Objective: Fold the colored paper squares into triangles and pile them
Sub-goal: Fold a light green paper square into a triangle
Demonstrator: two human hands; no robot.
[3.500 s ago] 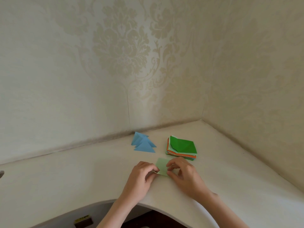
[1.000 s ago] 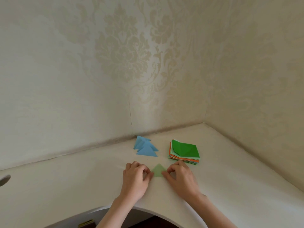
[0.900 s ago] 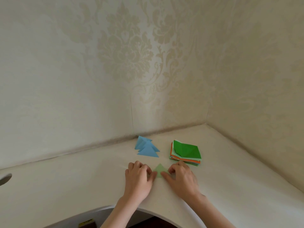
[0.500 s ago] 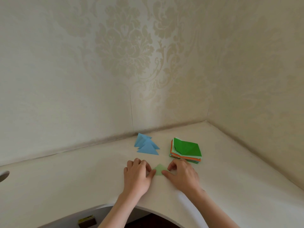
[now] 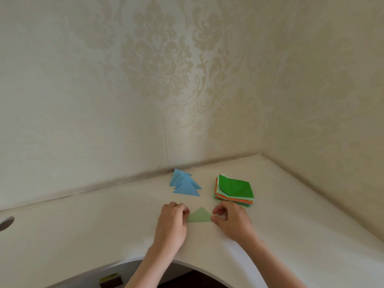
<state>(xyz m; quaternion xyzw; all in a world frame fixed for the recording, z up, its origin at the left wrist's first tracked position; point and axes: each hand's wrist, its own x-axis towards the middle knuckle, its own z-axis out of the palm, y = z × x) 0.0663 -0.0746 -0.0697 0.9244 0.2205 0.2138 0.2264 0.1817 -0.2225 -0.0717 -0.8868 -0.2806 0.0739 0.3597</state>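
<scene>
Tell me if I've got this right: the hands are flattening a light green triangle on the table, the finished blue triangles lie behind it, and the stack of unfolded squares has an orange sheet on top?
Not quite. In the head view the stack of squares has a dark green sheet on top; orange shows only at its edges. The rest holds: both hands press the light green triangle, with the blue triangles behind it.

Three blue triangles [image 5: 185,185], one pale green triangle [image 5: 199,215], one stack of squares [image 5: 234,190], two hands [image 5: 172,222].

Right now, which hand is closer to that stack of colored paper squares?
Right. The right hand sits just in front of the stack of colored paper squares; the left hand lies beyond the light green triangle.
</scene>
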